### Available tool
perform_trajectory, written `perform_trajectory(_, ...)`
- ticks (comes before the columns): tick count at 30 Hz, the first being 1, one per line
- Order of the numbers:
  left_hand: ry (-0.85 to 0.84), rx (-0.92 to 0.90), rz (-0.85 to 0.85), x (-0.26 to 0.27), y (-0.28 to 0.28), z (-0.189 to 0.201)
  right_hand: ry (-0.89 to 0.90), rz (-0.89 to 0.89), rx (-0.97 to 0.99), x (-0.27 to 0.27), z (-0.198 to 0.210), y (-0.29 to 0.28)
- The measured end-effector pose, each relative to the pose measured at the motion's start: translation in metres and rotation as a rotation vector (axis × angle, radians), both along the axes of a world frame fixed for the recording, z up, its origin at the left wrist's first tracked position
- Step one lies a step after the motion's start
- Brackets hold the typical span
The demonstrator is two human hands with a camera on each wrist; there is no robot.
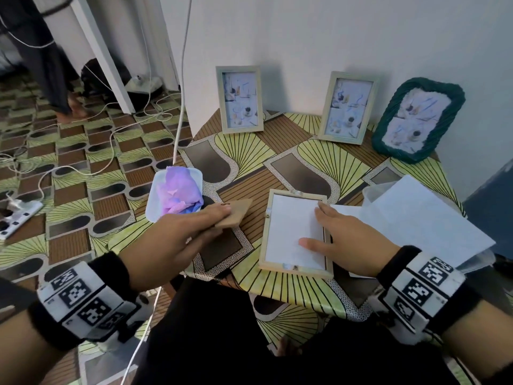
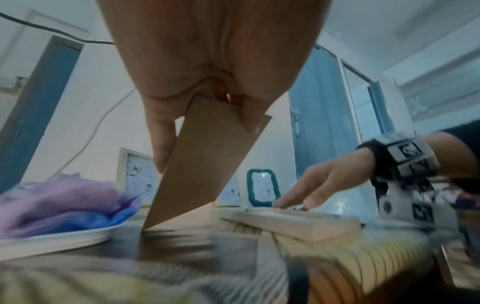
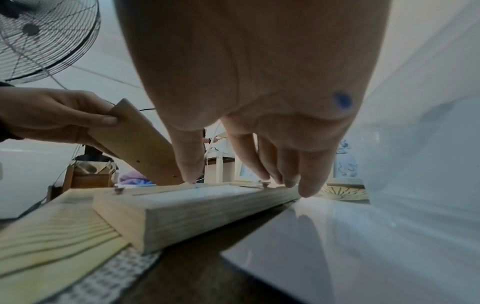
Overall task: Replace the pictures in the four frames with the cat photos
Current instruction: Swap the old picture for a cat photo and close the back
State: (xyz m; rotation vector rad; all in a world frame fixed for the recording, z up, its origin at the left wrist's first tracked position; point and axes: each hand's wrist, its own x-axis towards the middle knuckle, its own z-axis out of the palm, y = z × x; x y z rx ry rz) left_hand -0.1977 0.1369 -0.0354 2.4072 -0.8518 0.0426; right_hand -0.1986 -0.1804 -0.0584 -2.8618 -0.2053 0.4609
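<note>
Head view showed the open frame lying face down on the counter, with a white sheet inside it. The right hand lay on that sheet with its fingers straight, pressing it flat. The left hand pinched the brown backing board just beside the frame, tilted, one corner close to the counter.

I think the board should go on next. It would be best to keep the sheet flat, line the board up with the edges, and lift the right fingers away last.

Three frames stood at the back: two pale ones and a green one. A dish with purple cloth sat close to the left hand. Loose white papers lay under the right wrist and could slip.
</note>
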Motion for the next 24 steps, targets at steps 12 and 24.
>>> perform_trajectory(12,-0.087,0.052,-0.152,0.015,-0.075,0.0,0.032,-0.052,0.155,-0.013,-0.001,-0.015)
perform_trajectory(24,-0.049,0.723,-0.441,0.028,-0.1,-0.029,0.051,-0.037,0.122,-0.006,-0.001,-0.022)
